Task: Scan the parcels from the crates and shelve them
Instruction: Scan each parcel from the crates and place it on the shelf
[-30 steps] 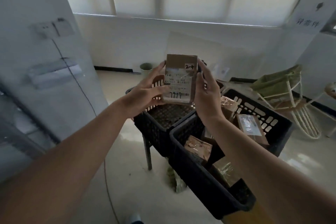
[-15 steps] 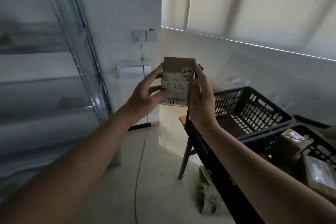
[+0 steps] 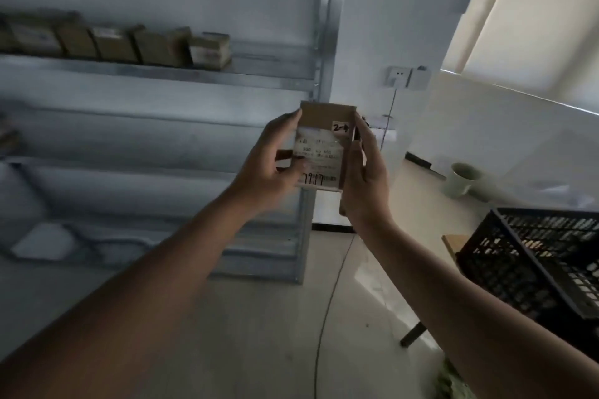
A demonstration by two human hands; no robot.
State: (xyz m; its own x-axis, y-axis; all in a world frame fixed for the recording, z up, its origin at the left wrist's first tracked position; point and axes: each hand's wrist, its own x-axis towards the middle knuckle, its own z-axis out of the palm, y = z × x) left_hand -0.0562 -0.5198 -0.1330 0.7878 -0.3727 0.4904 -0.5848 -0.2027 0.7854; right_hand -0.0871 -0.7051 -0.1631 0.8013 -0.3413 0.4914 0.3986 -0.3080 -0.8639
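I hold a small brown cardboard parcel (image 3: 324, 142) upright in front of me, its white label facing me with "2-4" and "7917" handwritten on it. My left hand (image 3: 270, 165) grips its left edge and my right hand (image 3: 364, 178) grips its right edge. Behind it stands a grey metal shelving unit (image 3: 194, 74); several brown parcels (image 3: 129, 45) sit in a row on its upper shelf. A black plastic crate (image 3: 534, 262) shows at the right edge, its contents out of view.
The shelf's upright post (image 3: 327, 42) is right behind the parcel. A wall socket (image 3: 398, 76) with a cable hangs down to the floor. A pale bin (image 3: 462, 180) stands by the far wall. The crate rests on a stool (image 3: 421, 327).
My view has swung left from the crates to the shelving unit. Both hands keep the same hold on the parcel, which stays centred in front of me.
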